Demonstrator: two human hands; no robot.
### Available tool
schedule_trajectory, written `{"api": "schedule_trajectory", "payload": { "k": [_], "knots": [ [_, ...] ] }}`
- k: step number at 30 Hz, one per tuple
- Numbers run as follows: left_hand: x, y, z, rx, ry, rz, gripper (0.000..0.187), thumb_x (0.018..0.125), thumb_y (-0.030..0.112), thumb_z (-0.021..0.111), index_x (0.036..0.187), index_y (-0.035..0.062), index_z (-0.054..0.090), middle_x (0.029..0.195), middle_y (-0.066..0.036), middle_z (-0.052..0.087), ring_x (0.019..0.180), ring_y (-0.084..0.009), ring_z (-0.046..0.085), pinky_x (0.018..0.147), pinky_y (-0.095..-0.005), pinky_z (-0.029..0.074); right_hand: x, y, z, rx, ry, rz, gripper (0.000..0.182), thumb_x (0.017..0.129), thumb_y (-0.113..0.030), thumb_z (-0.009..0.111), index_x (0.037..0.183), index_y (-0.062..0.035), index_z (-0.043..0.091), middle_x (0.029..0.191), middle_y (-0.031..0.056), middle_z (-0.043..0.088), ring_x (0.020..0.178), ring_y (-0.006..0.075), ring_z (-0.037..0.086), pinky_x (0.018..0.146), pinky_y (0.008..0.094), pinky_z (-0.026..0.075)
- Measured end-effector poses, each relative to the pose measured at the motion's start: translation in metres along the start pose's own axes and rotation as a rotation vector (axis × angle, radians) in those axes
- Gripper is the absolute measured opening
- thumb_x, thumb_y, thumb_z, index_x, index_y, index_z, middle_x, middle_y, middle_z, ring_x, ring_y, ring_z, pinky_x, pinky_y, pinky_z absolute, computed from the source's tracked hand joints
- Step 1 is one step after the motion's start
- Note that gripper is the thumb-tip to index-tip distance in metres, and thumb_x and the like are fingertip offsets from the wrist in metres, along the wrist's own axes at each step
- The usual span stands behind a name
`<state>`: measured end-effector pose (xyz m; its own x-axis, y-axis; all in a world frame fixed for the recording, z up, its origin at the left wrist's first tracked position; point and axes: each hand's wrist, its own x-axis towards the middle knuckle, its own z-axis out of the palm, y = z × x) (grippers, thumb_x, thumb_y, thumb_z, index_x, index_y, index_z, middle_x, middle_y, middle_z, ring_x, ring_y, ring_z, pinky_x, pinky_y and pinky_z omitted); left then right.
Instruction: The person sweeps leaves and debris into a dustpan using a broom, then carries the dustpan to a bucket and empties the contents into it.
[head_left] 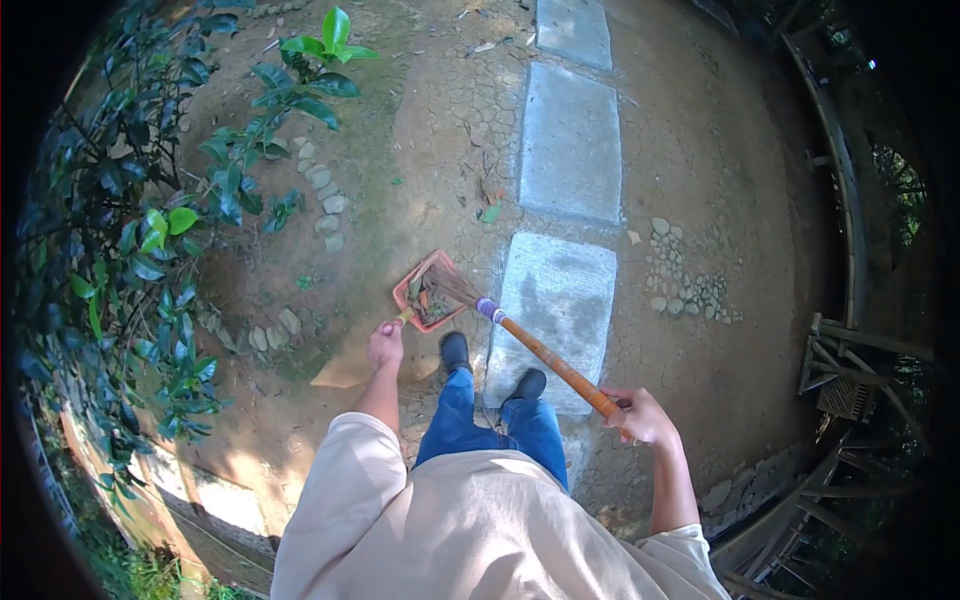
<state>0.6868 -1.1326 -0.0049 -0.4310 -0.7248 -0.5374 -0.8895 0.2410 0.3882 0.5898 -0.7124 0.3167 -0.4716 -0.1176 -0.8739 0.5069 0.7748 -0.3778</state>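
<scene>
Right hand: here, the right hand [645,418] wraps the top of the broom [555,362].
Left hand: the left hand [386,343] grips the dustpan [403,295] by its handle.
Bristles: over the dustpan's edge, by dry leaves [432,298].
Slab edge: just right of the dustpan.
Open room: bare soil [730,390], rightward.
Far: more slabs [570,140].

One broom [556,362], one dustpan [403,290], two hands [386,344], two dark shoes [455,349] and at least three concrete slabs [570,142] can be counted.
</scene>
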Motion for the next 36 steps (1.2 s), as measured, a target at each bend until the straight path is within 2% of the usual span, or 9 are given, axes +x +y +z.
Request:
{"api": "schedule_trajectory", "payload": {
  "k": [7,10,13,16,19,23,26,32,36],
  "knots": [
    [0.013,-0.012,0.017,-0.113,0.006,-0.013,0.037,0.086,0.044,0.063,0.113,0.0188,0.071,0.108,-0.017,0.069,0.102,-0.0381,0.065,0.088,-0.0475,0.050,-0.017,-0.003,-0.001,-0.070,0.095,0.015,0.064,0.070,-0.011,0.069,0.133,-0.0001,0.059,0.072,0.0128,0.067,0.049,0.0142,0.057,0.047,0.0318,0.047],
    [0.015,-0.011,0.026,-0.093,0.095,0.042,0.034,0.086,0.033,0.069,0.112,0.0117,0.071,0.082,-0.008,0.072,0.081,-0.0207,0.070,0.079,-0.0368,0.052,-0.019,0.004,-0.005,-0.069,0.152,-0.012,0.065,0.069,-0.012,0.069,0.133,-0.0002,0.059,0.070,0.0127,0.067,0.049,0.0151,0.057,0.049,0.0325,0.047],
    [0.016,-0.009,0.032,-0.101,0.056,0.048,0.040,0.087,0.036,0.068,0.120,0.0135,0.068,0.094,-0.012,0.073,0.091,-0.0254,0.070,0.085,-0.0382,0.052,-0.023,0.003,-0.009,-0.074,0.188,0.030,0.066,0.068,-0.013,0.069,0.132,-0.0007,0.060,0.070,0.0127,0.066,0.049,0.0151,0.058,0.050,0.0326,0.048],
    [0.007,-0.001,0.032,-0.078,0.072,0.099,0.040,0.087,0.045,0.063,0.116,0.0191,0.068,0.110,-0.016,0.069,0.103,-0.0379,0.065,0.088,-0.0475,0.050,-0.017,0.012,-0.007,-0.105,0.219,0.032,0.064,0.069,-0.014,0.069,0.131,-0.0003,0.060,0.072,0.0168,0.067,0.055,0.0197,0.063,0.056,0.0346,0.050],
    [-0.004,0.017,0.025,-0.036,0.006,0.084,0.037,0.087,0.044,0.063,0.116,0.0203,0.068,0.110,-0.016,0.069,0.103,-0.0378,0.064,0.088,-0.0474,0.050,-0.001,0.028,0.004,-0.201,0.279,-0.015,0.063,0.069,-0.016,0.069,0.130,-0.0005,0.060,0.078,0.0223,0.069,0.068,0.0280,0.070,0.068,0.0380,0.054],
    [-0.009,0.021,0.028,-0.025,0.000,0.104,0.035,0.087,0.041,0.062,0.115,0.0208,0.067,0.109,-0.016,0.069,0.103,-0.0379,0.064,0.089,-0.0472,0.051,0.010,0.026,0.026,-0.323,0.272,-0.040,0.062,0.070,-0.018,0.069,0.129,-0.0018,0.061,0.087,0.0265,0.070,0.085,0.0367,0.070,0.082,0.0416,0.054],
    [-0.008,0.022,0.035,-0.033,-0.001,0.090,0.034,0.087,0.039,0.062,0.115,0.0204,0.067,0.110,-0.016,0.069,0.103,-0.0378,0.065,0.088,-0.0472,0.051,0.014,0.038,0.027,-0.248,0.179,-0.053,0.062,0.070,-0.011,0.068,0.131,-0.0002,0.061,0.069,0.0122,0.065,0.050,0.0152,0.057,0.049,0.0327,0.047],
    [0.005,0.010,0.040,-0.099,-0.029,0.039,0.032,0.086,0.040,0.063,0.110,0.0190,0.070,0.106,-0.016,0.070,0.100,-0.0369,0.065,0.086,-0.0464,0.050,-0.026,0.028,0.011,0.040,0.100,0.006,0.064,0.069,-0.008,0.068,0.133,-0.0018,0.060,0.072,0.0091,0.065,0.047,0.0122,0.054,0.045,0.0293,0.044],
    [0.012,0.005,0.047,-0.132,-0.018,0.043,0.031,0.086,0.041,0.064,0.105,0.0175,0.072,0.102,-0.016,0.070,0.097,-0.0361,0.066,0.084,-0.0462,0.050,-0.035,0.020,0.001,-0.033,0.130,0.006,0.063,0.069,-0.012,0.070,0.131,-0.0036,0.062,0.075,0.0160,0.069,0.051,0.0151,0.060,0.051,0.0332,0.048]
  ]
}}
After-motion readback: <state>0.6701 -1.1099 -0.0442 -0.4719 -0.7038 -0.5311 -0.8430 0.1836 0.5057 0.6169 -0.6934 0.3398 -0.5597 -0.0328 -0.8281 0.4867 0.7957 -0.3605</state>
